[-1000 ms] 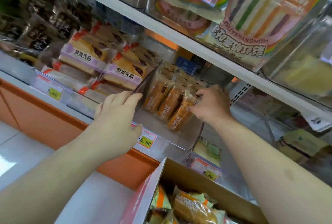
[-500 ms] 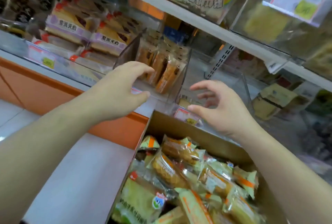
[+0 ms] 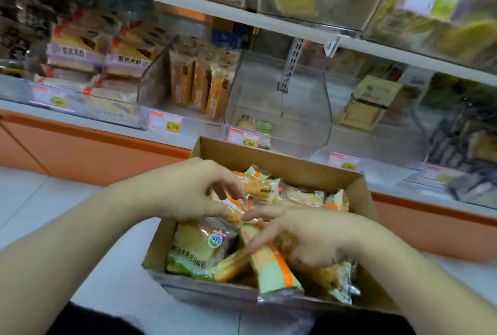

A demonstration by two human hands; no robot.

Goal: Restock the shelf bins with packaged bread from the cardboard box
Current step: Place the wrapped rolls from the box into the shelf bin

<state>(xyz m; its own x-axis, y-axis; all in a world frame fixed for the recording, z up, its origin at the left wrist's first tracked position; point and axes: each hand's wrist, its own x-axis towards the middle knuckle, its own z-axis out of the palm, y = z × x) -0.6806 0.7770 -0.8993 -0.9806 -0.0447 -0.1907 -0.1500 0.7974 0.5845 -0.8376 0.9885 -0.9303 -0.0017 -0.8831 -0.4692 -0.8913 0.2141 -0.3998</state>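
Hands work inside the cardboard box (image 3: 282, 158), directly below the shelf bins. The left hand (image 3: 185, 191) pinches the near end of an orange-striped bread pack (image 3: 262, 189) between thumb and fingers — its long axis runs away toward the shelf. The right hand (image 3: 309, 232) lies spread, fingers loose, over the heap, holding nothing clearly. The left is nearer the part-filled bin (image 3: 188, 119) up and ahead; the clear bin (image 3: 304, 109) beside it stands almost empty, its front open.
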